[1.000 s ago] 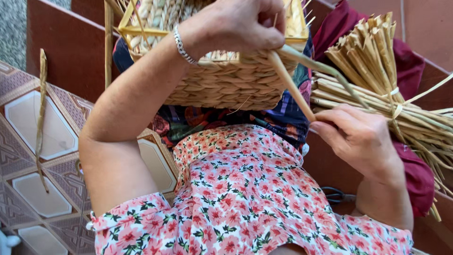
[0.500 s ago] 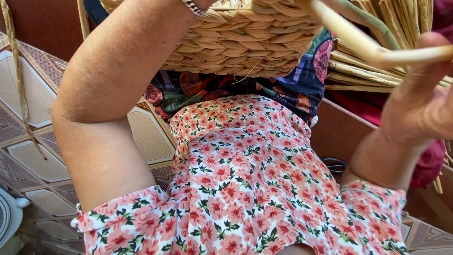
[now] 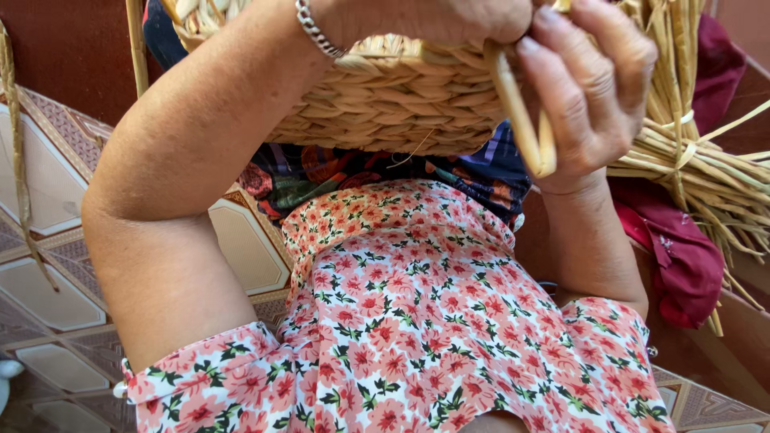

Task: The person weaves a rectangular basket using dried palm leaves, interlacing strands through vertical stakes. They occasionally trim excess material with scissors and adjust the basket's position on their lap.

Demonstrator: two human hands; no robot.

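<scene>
Both my hands work at the woven basket [image 3: 385,104], which sits raised over my lap at the top of view. My left hand [image 3: 433,18] lies curled over its rim, gripping it. My right hand [image 3: 589,88] is closed around a pale looped strand [image 3: 525,120] beside the basket's wall. A tied bundle of straw [image 3: 706,160] lies to my right on dark red cloth [image 3: 682,256].

patterned floor tiles [image 3: 48,265] at left, cream octagons edged in brown lattice. dark red-brown wall [image 3: 72,48] rising behind. reddish step [image 3: 746,337] at right. warm daylight across the tiles, soft shadows below.
</scene>
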